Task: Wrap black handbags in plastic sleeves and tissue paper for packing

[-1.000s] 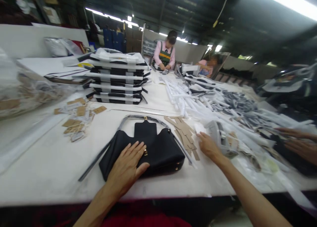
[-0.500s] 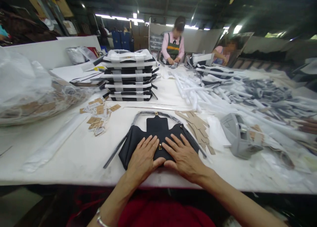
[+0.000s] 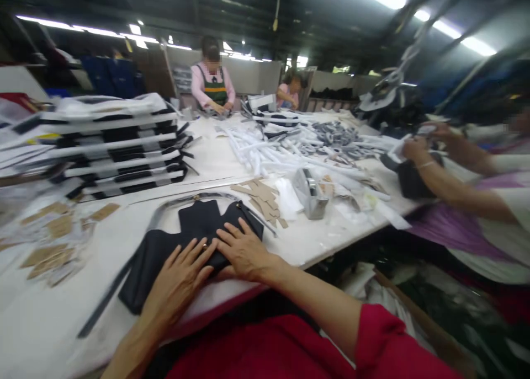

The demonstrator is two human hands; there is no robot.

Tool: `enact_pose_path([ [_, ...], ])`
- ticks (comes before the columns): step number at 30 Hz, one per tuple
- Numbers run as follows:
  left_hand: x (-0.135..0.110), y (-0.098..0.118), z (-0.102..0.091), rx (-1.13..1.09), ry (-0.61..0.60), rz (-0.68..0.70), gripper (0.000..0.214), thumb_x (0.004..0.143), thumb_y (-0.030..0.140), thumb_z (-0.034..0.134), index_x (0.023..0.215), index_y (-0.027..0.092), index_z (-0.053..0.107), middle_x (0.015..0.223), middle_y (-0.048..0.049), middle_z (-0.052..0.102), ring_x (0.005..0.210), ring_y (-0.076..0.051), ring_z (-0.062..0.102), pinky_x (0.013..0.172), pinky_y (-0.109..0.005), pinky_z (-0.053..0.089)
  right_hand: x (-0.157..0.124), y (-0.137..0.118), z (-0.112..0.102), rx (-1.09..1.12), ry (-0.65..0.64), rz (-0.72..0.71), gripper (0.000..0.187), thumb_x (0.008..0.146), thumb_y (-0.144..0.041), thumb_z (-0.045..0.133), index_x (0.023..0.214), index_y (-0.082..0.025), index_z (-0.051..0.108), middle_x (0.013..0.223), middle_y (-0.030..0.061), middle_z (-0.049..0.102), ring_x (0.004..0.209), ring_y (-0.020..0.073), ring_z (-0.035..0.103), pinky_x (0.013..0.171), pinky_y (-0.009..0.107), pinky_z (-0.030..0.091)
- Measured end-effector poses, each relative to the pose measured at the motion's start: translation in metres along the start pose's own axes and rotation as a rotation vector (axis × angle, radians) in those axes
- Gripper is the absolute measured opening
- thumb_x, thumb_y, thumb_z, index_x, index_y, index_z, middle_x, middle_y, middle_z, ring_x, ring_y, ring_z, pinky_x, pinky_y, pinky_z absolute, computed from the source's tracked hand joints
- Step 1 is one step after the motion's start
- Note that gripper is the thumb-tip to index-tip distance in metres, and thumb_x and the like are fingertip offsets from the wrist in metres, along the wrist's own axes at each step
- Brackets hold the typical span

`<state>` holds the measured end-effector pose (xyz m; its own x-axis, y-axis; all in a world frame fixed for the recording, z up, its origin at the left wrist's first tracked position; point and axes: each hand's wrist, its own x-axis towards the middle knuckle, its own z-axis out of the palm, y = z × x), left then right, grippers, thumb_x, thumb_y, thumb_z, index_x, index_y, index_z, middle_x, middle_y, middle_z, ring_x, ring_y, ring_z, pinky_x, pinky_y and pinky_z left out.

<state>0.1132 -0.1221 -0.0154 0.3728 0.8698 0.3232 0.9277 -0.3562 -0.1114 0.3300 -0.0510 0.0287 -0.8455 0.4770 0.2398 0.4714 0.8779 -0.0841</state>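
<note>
A black handbag (image 3: 144, 257) lies on the white table in front of me, its flap (image 3: 201, 216) turned up and away. Its strap (image 3: 165, 211), covered in a clear or grey wrap, arches behind it. My left hand (image 3: 182, 277) rests flat on the bag's front with fingers stretched out. Beside it, my right hand (image 3: 244, 252) lies on the bag too, fingers spread. A small gold clasp shows by the fingertips, partly covered. The bag's lower edge is hidden under my hands.
At the left stands a stack of wrapped black bags (image 3: 120, 147), with loose brown tags (image 3: 58, 224) before it. Cardboard strips (image 3: 260, 199), a grey tape dispenser (image 3: 310, 194) and white tubes (image 3: 256, 153) lie beyond the bag. Co-workers stand behind; another person's hands (image 3: 418, 144) work at right.
My view has swung to the right, bringing a co-worker at the table's right side into sight. Both hands stay flat on the handbag, a little closer together.
</note>
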Motion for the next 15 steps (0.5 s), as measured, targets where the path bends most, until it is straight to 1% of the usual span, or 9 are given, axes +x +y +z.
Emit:
enact_pose_path([
  [2,-0.001,-0.006,0.009,0.008,0.024,0.029,0.049,0.099,0.037,0.028,0.143,0.028,0.047,0.145,-0.0064,0.052,0.134,-0.030,0.047,0.106,-0.054,0.041,-0.013,-0.003,-0.011,-0.017,0.086,0.002,0.061,0.091,-0.050,0.058,0.139,-0.014,0.047,0.146,0.0130,0.049,0.140,0.0293,0.035,0.119,0.054,0.017],
  [4,-0.001,-0.013,0.014,-0.003,0.008,0.066,0.050,0.097,0.036,0.027,0.141,0.028,0.051,0.144,-0.0061,0.052,0.134,-0.030,0.047,0.106,-0.054,0.040,-0.039,-0.005,-0.019,0.016,0.218,0.001,0.045,0.096,-0.041,0.054,0.134,-0.017,0.052,0.143,0.0088,0.053,0.139,0.0224,0.038,0.121,0.045,0.018],
  [6,-0.001,-0.018,0.016,-0.009,-0.040,0.076,0.051,0.096,0.035,0.027,0.141,0.028,0.050,0.146,-0.0053,0.050,0.135,-0.029,0.046,0.108,-0.053,0.038,-0.079,-0.002,-0.023,0.091,0.339,0.015,0.030,0.098,-0.032,0.050,0.122,-0.020,0.061,0.133,0.0058,0.062,0.131,0.0170,0.047,0.119,0.040,0.023],
  [8,-0.001,-0.020,0.014,-0.006,-0.083,0.062,0.052,0.096,0.032,0.026,0.142,0.026,0.050,0.149,-0.0048,0.047,0.138,-0.028,0.042,0.110,-0.053,0.036,-0.133,0.009,-0.020,0.198,0.413,0.148,0.021,0.095,-0.025,0.052,0.110,-0.022,0.068,0.117,0.0040,0.071,0.117,0.0148,0.058,0.115,0.038,0.030],
  [9,-0.002,-0.020,0.014,-0.007,-0.097,0.053,0.053,0.096,0.031,0.024,0.142,0.025,0.049,0.150,-0.0049,0.045,0.140,-0.028,0.040,0.111,-0.053,0.034,-0.163,0.018,-0.016,0.263,0.441,0.304,0.020,0.094,-0.024,0.054,0.105,-0.024,0.070,0.108,0.0030,0.073,0.108,0.0151,0.063,0.112,0.038,0.035],
  [10,-0.002,-0.020,0.013,-0.012,-0.109,0.044,0.054,0.096,0.031,0.022,0.142,0.023,0.049,0.150,-0.0050,0.044,0.141,-0.028,0.038,0.112,-0.053,0.033,-0.195,0.028,-0.012,0.342,0.487,0.543,0.016,0.090,-0.029,0.058,0.097,-0.026,0.073,0.100,0.0019,0.075,0.101,0.0166,0.066,0.108,0.038,0.039],
  [11,-0.002,-0.020,0.012,-0.021,-0.119,0.038,0.054,0.096,0.031,0.021,0.142,0.022,0.049,0.151,-0.0055,0.043,0.142,-0.028,0.036,0.113,-0.053,0.032,-0.227,0.039,-0.006,0.397,0.587,0.855,0.014,0.084,-0.037,0.065,0.086,-0.027,0.074,0.092,0.0008,0.075,0.096,0.0185,0.067,0.102,0.037,0.044],
  [12,-0.001,-0.021,0.012,-0.034,-0.128,0.032,0.055,0.096,0.032,0.020,0.142,0.021,0.048,0.151,-0.0061,0.043,0.142,-0.028,0.036,0.113,-0.053,0.032,-0.259,0.049,0.000,0.385,0.650,1.042,0.019,0.082,-0.042,0.065,0.083,-0.025,0.074,0.090,0.0033,0.075,0.095,0.0223,0.067,0.097,0.039,0.046],
  [15,0.000,-0.022,0.012,-0.088,-0.156,-0.002,0.057,0.097,0.036,0.021,0.145,0.018,0.044,0.151,-0.0084,0.042,0.142,-0.028,0.035,0.114,-0.054,0.031,-0.347,0.067,0.018,0.346,0.768,1.437,0.032,0.076,-0.050,0.062,0.076,-0.020,0.073,0.079,0.0081,0.074,0.078,0.0280,0.068,0.076,0.041,0.051],
])
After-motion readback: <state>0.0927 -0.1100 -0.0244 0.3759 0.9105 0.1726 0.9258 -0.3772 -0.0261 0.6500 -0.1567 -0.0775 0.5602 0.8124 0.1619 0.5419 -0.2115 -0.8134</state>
